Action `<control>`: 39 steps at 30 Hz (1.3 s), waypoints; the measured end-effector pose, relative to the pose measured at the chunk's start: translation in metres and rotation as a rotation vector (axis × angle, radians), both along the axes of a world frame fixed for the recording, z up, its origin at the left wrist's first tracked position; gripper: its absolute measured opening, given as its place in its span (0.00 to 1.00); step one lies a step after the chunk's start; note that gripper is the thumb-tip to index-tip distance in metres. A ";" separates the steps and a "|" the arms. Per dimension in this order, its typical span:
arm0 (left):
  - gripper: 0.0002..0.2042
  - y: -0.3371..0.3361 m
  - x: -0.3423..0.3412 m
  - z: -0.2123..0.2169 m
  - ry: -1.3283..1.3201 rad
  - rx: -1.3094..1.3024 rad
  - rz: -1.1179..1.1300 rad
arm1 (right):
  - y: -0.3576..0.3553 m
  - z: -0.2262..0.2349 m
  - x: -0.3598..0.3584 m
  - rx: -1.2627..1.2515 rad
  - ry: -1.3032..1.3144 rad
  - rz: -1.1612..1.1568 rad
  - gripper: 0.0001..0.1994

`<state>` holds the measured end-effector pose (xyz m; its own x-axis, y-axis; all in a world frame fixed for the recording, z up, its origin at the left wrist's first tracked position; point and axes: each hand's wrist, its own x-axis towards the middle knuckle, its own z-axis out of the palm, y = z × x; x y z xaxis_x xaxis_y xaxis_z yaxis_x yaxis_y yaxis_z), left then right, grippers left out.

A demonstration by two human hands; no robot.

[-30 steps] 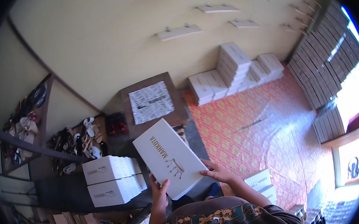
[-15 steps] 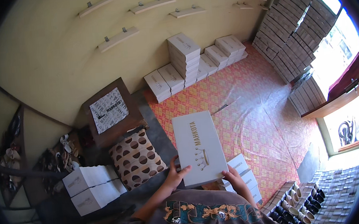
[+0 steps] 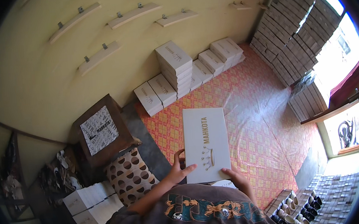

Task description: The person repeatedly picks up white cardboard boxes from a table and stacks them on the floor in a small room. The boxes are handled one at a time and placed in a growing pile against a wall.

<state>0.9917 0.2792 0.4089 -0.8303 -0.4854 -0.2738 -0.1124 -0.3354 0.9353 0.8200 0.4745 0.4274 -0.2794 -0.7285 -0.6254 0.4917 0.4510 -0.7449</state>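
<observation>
A white shoebox [image 3: 194, 136] with gold lettering and a gold crown on its lid is held level in front of my body, above the patterned floor sheet. My left hand [image 3: 181, 169] grips its near left side, thumb on the lid and fingers down the side. At the near right corner my right hand [image 3: 236, 178] holds it, the thumb on the lid's edge; its other fingers are mostly hidden. Just below the held box, part of another white box [image 3: 224, 184] peeks out, the rest covered by the held box and my shirt.
Several white boxes [image 3: 175, 55] are stacked along the far wall on the red-yellow sheet [image 3: 266, 139]. Left stand a brown table [image 3: 122, 135], a dotted cushion [image 3: 130, 175] and two white boxes [image 3: 87, 199]. Shoes [image 3: 297, 210] fill the lower right; box stacks [image 3: 284, 28] line the right.
The held box has shifted slightly right in view and turned straighter. Both hands keep their hold. The head view has turned, and the white boxes below are now mostly hidden.
</observation>
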 end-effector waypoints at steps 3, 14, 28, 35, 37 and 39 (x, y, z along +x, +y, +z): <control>0.40 -0.023 -0.039 -0.014 -0.035 -0.053 -0.071 | -0.011 -0.005 -0.034 -0.030 0.066 -0.024 0.37; 0.43 -0.010 -0.227 0.004 -0.076 -0.060 -0.227 | 0.027 -0.003 -0.173 -0.037 0.102 -0.306 0.34; 0.40 0.078 -0.469 -0.015 -0.049 0.127 -0.054 | 0.083 0.002 -0.455 0.052 0.165 -0.091 0.35; 0.40 0.059 -0.542 -0.031 -0.115 0.140 0.049 | 0.052 -0.024 -0.541 0.091 0.124 -0.042 0.35; 0.40 0.052 -0.566 -0.038 -0.152 0.120 0.057 | 0.041 -0.025 -0.567 0.097 0.118 -0.014 0.34; 0.40 0.042 -0.591 -0.040 -0.120 0.166 0.084 | 0.027 -0.023 -0.592 0.105 0.099 -0.020 0.34</control>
<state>0.4009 0.3212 0.3693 -0.7451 -0.4917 -0.4505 -0.1850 -0.4966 0.8480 0.2276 0.5015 0.4041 -0.3576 -0.6544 -0.6662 0.4275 0.5195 -0.7398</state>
